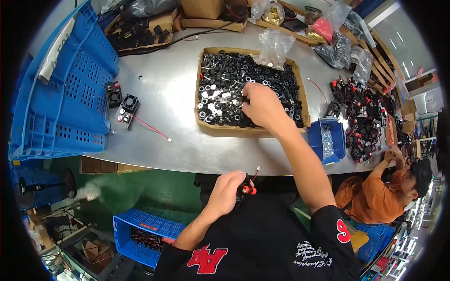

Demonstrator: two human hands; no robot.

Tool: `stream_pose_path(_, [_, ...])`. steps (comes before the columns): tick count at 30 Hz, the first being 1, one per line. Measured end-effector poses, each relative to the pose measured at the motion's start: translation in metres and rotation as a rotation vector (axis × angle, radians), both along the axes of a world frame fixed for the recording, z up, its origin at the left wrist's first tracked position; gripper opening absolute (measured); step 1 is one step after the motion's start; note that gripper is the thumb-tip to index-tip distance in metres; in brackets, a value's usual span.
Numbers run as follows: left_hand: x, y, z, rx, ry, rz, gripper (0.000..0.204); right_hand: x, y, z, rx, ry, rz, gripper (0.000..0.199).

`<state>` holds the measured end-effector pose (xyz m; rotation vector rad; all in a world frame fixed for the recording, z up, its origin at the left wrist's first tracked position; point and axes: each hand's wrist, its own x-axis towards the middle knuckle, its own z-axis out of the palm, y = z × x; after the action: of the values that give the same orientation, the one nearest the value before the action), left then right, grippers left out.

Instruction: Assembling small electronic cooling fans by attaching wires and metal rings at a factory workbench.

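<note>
Well, the right hand (261, 104) is down in the tray (229, 127) at upper centre of the frame, its thumb and forefinger slightly parted over the small parts (225, 70); from here I cannot tell whether they have hold of one. The left hand (224, 194), at lower centre, has its fingers curled firmly around a black module (248, 190) with red knobs, its short lead sticking up toward the tabletop (164, 100).

To my eye, picking well here means pinching with the fingertips alone, since black rings, white pieces and pins lie mixed and a full grab would bring up strays. A straight lift would clear the near wall. The left hand would do best to hold the module steady, the lead free of the edge.

As for room, the tabletop's front edge runs just above the left hand, and only a narrow strip of metal lies between it and the tray. On the right, the blue bin (343, 145) sits just beside the tray's lower corner, close to the right forearm, so an elbow swinging that way could knock it. A clear bag (277, 47) drapes over the far rim. The widest bare metal is left of the tray, up to the fan unit (130, 103) near the blue crate (84, 89).
</note>
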<state>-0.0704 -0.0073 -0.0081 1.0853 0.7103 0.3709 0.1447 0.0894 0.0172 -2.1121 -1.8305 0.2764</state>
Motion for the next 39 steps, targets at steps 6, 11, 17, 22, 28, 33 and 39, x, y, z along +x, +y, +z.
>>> stream_pose_path(6, [-0.004,0.004,-0.006,0.069,-0.024,0.006,0.043,0.014,-0.011,0.012,0.123,-0.063,0.004,0.019])
stream_pose_path(11, [0.001,0.006,-0.012,0.169,-0.023,0.151,0.035,0.004,-0.054,0.018,0.140,0.469,-0.189,0.013])
stream_pose_path(17, [0.004,0.027,-0.007,-0.234,-0.285,0.054,0.039,-0.039,-0.107,0.017,0.086,0.762,0.109,0.018])
stream_pose_path(22, [-0.001,0.037,-0.012,-0.241,-0.341,0.090,0.037,-0.045,-0.105,0.016,0.016,0.943,0.116,0.020])
stream_pose_path(28, [-0.010,0.036,-0.015,-0.163,-0.254,0.182,0.028,-0.021,-0.066,0.021,-0.002,0.786,0.001,0.012])
stream_pose_path(33, [-0.011,0.036,-0.014,-0.172,-0.241,0.174,0.025,0.012,-0.010,-0.009,0.298,0.000,-0.195,0.016])
stream_pose_path(39, [-0.015,0.033,-0.011,-0.268,-0.266,0.210,0.026,0.013,0.001,-0.014,0.191,-0.054,-0.239,0.018])
